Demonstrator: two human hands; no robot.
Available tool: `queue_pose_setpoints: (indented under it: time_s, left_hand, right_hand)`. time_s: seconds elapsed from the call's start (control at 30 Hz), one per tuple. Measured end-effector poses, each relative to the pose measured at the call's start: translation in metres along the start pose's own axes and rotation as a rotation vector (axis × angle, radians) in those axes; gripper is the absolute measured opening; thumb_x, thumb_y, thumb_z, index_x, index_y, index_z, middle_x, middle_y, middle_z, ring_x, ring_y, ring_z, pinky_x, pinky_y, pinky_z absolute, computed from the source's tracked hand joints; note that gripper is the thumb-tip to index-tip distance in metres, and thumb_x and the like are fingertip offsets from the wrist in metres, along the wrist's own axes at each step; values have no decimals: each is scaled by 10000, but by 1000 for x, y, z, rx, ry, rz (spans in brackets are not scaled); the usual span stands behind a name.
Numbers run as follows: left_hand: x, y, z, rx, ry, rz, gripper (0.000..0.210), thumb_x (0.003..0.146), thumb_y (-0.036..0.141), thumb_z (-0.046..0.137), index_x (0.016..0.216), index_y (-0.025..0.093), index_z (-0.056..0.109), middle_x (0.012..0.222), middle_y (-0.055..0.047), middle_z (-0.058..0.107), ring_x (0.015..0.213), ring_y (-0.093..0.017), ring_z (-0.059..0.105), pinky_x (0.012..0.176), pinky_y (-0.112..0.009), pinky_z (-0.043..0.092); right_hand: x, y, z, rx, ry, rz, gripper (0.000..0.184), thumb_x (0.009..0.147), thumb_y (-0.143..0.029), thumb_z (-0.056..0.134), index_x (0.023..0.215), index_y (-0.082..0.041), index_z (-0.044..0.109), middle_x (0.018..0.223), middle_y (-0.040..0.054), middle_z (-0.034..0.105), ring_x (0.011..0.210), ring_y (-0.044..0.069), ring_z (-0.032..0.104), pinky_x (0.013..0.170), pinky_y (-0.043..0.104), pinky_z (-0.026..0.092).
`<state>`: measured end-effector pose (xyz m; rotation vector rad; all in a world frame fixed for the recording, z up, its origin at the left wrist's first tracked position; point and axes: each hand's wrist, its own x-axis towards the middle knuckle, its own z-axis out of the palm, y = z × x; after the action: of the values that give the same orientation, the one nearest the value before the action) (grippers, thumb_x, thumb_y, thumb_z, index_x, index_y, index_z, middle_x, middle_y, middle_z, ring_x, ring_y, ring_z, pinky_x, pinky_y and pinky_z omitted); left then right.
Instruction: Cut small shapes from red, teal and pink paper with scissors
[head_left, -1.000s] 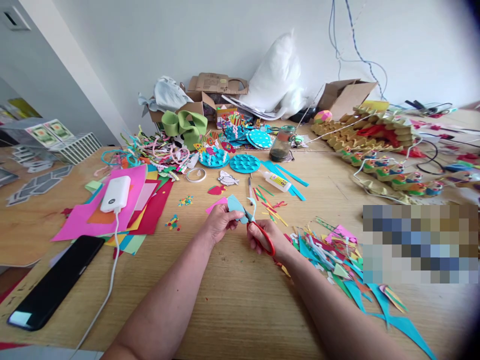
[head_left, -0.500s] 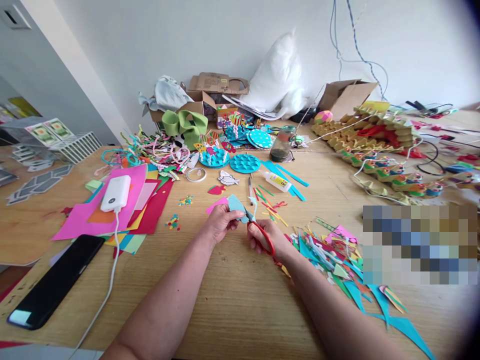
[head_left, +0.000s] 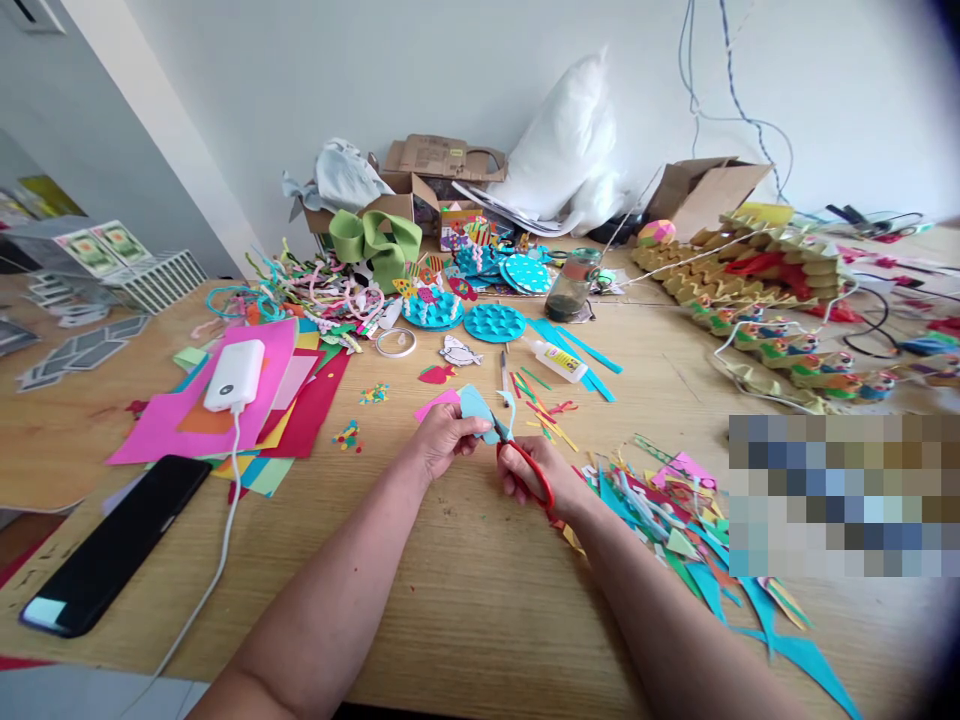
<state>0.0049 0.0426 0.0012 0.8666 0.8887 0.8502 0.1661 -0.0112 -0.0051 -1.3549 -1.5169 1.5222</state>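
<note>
The fingers of the left hand (head_left: pixel 448 437) pinch a piece of light blue paper (head_left: pixel 474 408), thumb on top, its far end sticking out beyond the fingertips. The fingers of the right hand (head_left: pixel 536 475) are closed around the red handles of the scissors (head_left: pixel 532 460), whose blades meet the paper's right side; a thin pale curl (head_left: pixel 509 399) hangs off there. Both hands are above the wooden table (head_left: pixel 450 600).

Just beyond the left fingers is a pink paper piece (head_left: pixel 433 404), with a red cutout (head_left: pixel 435 375) and a white fish cutout (head_left: pixel 459 351) farther out. A pen (head_left: pixel 504 378) lies straight ahead of the scissor tips, and narrow coloured strips (head_left: pixel 556 424) spread just beyond the right fingers. Past those are a glue bottle (head_left: pixel 561 361) on its side, touching long blue strips (head_left: pixel 600 383), and a round blue piece (head_left: pixel 495 323).

Left of the left fingers sit small heaps of paper dots (head_left: pixel 347 436), then stacked coloured sheets (head_left: pixel 315 400) bearing a white power bank (head_left: pixel 235 375), and nearer the body a black phone (head_left: pixel 116 545). Right of the right fingers is a scatter of paper scraps (head_left: pixel 679 540). Well beyond both hands stand a glass jar (head_left: pixel 571 290) and, farther right, egg cartons (head_left: pixel 690 268).
</note>
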Motion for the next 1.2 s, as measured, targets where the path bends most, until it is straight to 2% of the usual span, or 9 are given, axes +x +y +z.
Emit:
queue_pose_setpoints:
  time_s: [0.37, 1.2]
  left_hand:
    - [-1, 2, 2, -16, 0, -7, 267, 464, 258, 788, 563, 125, 578, 497, 21, 544, 389, -41, 390, 383, -199, 234]
    - [0, 1, -1, -1, -13, -12, 246, 483, 255, 772, 570, 130, 579, 487, 26, 537, 380, -42, 394, 383, -194, 231]
  right_hand:
    - [-1, -4, 2, 7, 12, -4, 634, 679, -783, 513, 610, -153, 520, 506, 13, 567, 368, 80, 477, 369, 192, 322]
    - [-1, -2, 1, 13, 26, 8, 544, 658, -691, 622, 575, -170, 491, 462, -7, 547, 338, 78, 461, 340, 183, 307]
